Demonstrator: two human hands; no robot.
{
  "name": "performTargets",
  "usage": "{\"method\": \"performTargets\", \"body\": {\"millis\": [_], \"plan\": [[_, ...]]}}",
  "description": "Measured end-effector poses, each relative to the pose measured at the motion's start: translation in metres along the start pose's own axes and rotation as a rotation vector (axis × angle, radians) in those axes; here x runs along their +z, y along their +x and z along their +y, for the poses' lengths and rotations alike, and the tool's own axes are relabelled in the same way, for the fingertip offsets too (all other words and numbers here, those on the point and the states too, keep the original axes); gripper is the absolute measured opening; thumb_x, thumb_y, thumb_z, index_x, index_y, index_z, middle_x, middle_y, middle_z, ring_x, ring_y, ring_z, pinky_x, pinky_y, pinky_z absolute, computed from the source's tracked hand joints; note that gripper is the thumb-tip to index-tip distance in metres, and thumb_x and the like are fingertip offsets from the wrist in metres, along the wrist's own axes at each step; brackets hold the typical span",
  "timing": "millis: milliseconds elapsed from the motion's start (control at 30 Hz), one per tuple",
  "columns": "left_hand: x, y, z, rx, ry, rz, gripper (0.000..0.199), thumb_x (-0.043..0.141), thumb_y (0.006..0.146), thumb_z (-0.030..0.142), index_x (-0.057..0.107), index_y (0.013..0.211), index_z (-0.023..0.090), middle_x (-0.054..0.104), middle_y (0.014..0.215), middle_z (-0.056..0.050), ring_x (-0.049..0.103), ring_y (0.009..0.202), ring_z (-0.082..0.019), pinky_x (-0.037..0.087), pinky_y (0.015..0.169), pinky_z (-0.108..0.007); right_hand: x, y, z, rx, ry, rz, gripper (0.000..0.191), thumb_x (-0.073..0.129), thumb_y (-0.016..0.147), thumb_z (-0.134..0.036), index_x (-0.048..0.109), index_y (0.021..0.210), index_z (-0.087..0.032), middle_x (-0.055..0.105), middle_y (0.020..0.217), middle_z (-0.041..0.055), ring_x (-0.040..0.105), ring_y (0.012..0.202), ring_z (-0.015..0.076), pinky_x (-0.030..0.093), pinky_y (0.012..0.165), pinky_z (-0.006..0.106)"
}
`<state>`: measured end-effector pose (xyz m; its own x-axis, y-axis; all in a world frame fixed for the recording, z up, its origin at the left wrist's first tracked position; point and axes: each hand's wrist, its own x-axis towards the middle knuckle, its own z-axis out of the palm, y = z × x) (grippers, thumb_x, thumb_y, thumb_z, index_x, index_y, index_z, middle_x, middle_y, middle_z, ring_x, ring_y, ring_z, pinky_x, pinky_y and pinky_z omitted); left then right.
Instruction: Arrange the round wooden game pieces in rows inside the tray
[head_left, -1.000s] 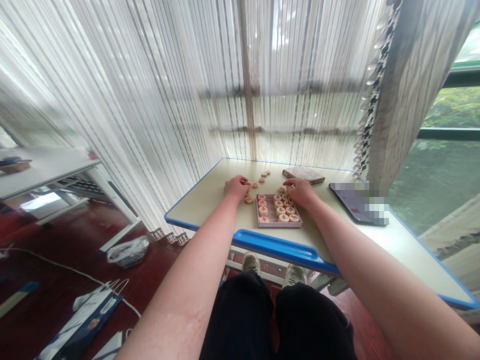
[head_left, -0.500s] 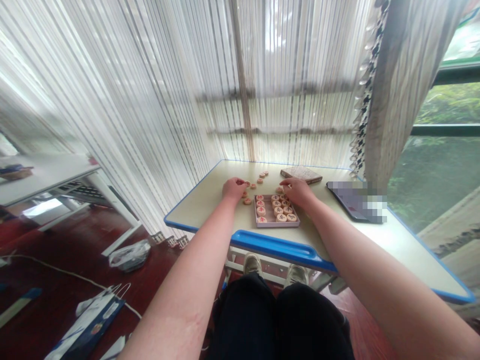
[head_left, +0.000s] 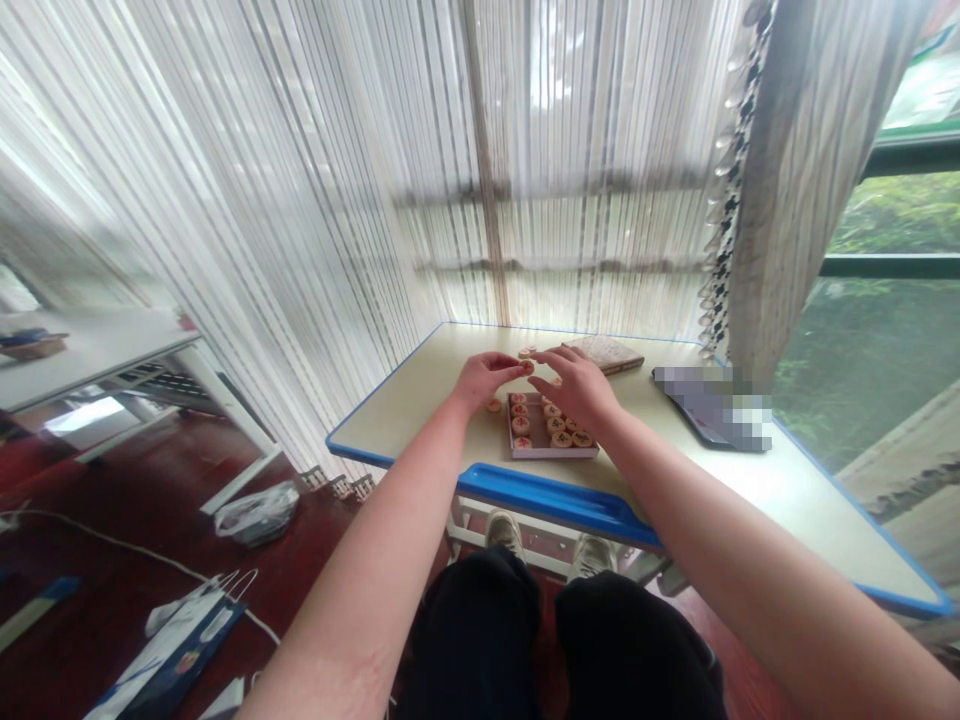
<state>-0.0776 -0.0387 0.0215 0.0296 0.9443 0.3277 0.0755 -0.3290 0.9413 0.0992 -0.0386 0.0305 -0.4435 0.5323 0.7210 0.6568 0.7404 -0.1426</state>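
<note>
Between the fingertips of my left hand [head_left: 487,378] is a round wooden Chinese chess piece [head_left: 526,368], held above the table just behind the box. My right hand [head_left: 574,383] is close beside it, thumb and fingers apart around a gap, holding nothing that I can see. Below both hands lies a shallow open box [head_left: 555,454]. Red-marked pieces [head_left: 520,425] line its left side and black-marked pieces [head_left: 559,439] fill the right, partly covered by my right hand. A loose piece [head_left: 493,405] rests on the table left of the box.
The cream table [head_left: 405,420] has a blue edge and a blue front tray [head_left: 547,495]. A patterned box lid [head_left: 611,352] lies at the back, with a dark flat device [head_left: 690,405] to the right. More loose pieces [head_left: 528,352] sit behind my hands.
My left hand has moved right with a piece in its fingers. My right hand has come left from the box's far right corner, its fingers now spread near the left hand.
</note>
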Motion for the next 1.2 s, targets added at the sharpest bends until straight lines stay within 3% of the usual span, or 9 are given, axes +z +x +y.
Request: {"method": "performTargets", "body": {"millis": [333, 700, 767, 833, 967, 1033, 1100, 1200], "plan": [[-0.002, 0.000, 0.001, -0.020, 0.002, -0.065, 0.037, 0.074, 0.053, 0.040, 0.069, 0.078, 0.014, 0.067, 0.076, -0.006, 0.060, 0.074, -0.016, 0.044, 0.074, -0.032, -0.001, 0.001, -0.001, -0.024, 0.033, -0.003, 0.021, 0.053, 0.082, -0.032, 0.064, 0.096, -0.023, 0.063, 0.099, 0.0060, 0.053, 0.092, 0.0217, 0.042, 0.081, 0.035], [0.001, -0.005, 0.012, -0.013, 0.048, -0.063, 0.037, 0.069, 0.058, 0.045, 0.069, 0.079, 0.015, 0.068, 0.078, -0.007, 0.058, 0.073, -0.016, 0.041, 0.068, -0.029, -0.005, 0.000, -0.004, -0.032, 0.097, 0.024, 0.023, 0.055, 0.079, -0.028, 0.061, 0.100, -0.023, 0.063, 0.100, 0.0057, 0.053, 0.094, 0.0207, 0.042, 0.083, 0.035], [0.001, -0.004, 0.010, -0.022, 0.040, -0.028, 0.035, 0.066, 0.061, 0.046, 0.068, 0.077, 0.014, 0.068, 0.074, -0.007, 0.060, 0.071, -0.016, 0.042, 0.067, -0.030, -0.005, 0.000, -0.005, -0.032, 0.091, 0.021, 0.023, 0.054, 0.079, -0.027, 0.060, 0.101, -0.024, 0.063, 0.100, 0.0051, 0.053, 0.094, 0.0202, 0.042, 0.084, 0.035], [-0.002, 0.000, 0.006, -0.026, 0.054, 0.082, 0.036, 0.059, 0.067, 0.047, 0.067, 0.075, 0.014, 0.068, 0.070, -0.008, 0.061, 0.067, -0.016, 0.043, 0.066, -0.030, -0.005, 0.001, -0.004, -0.015, 0.067, 0.018, 0.023, 0.053, 0.079, -0.026, 0.061, 0.100, -0.024, 0.063, 0.101, 0.0048, 0.053, 0.095, 0.0200, 0.041, 0.084, 0.035], [-0.014, 0.008, -0.007, -0.023, 0.297, 0.434, 0.035, 0.046, 0.076, 0.044, 0.064, 0.075, 0.014, 0.068, 0.072, -0.008, 0.061, 0.068, -0.017, 0.044, 0.067, -0.030, -0.003, 0.001, 0.013, 0.151, -0.021, -0.007, 0.023, 0.053, 0.077, -0.029, 0.062, 0.097, -0.022, 0.064, 0.098, 0.0052, 0.054, 0.091, 0.0215, 0.043, 0.077, 0.033], [-0.020, 0.010, -0.013, -0.031, 0.534, 0.526, 0.028, 0.046, 0.076, 0.037, 0.065, 0.078, 0.016, 0.068, 0.081, -0.008, 0.061, 0.077, -0.018, 0.043, 0.073, -0.030, 0.000, -0.001, 0.028, 0.283, -0.048, -0.055, 0.023, 0.054, 0.076, -0.032, 0.064, 0.092, -0.021, 0.066, 0.094, 0.0058, 0.056, 0.088, 0.0221, 0.043, 0.075, 0.033], [-0.023, 0.010, -0.017, -0.057, 0.714, 0.508, 0.023, 0.048, 0.073, 0.029, 0.065, 0.083, 0.018, 0.067, 0.089, -0.008, 0.059, 0.085, -0.020, 0.042, 0.076, -0.031, 0.004, -0.003, 0.043, 0.400, -0.045, -0.138, 0.023, 0.056, 0.073, -0.036, 0.066, 0.086, -0.020, 0.067, 0.090, 0.0064, 0.058, 0.085, 0.0218, 0.043, 0.072, 0.031], [-0.022, 0.010, -0.023, -0.156, 0.802, 0.364, 0.020, 0.052, 0.069, 0.024, 0.066, 0.081, 0.019, 0.068, 0.087, -0.008, 0.059, 0.085, -0.022, 0.042, 0.075, -0.032, 0.010, -0.006, 0.060, 0.515, 0.007, -0.213, 0.027, 0.058, 0.071, -0.039, 0.067, 0.086, -0.019, 0.068, 0.086, 0.0063, 0.060, 0.080, 0.0202, 0.042, 0.067, 0.028]]}}
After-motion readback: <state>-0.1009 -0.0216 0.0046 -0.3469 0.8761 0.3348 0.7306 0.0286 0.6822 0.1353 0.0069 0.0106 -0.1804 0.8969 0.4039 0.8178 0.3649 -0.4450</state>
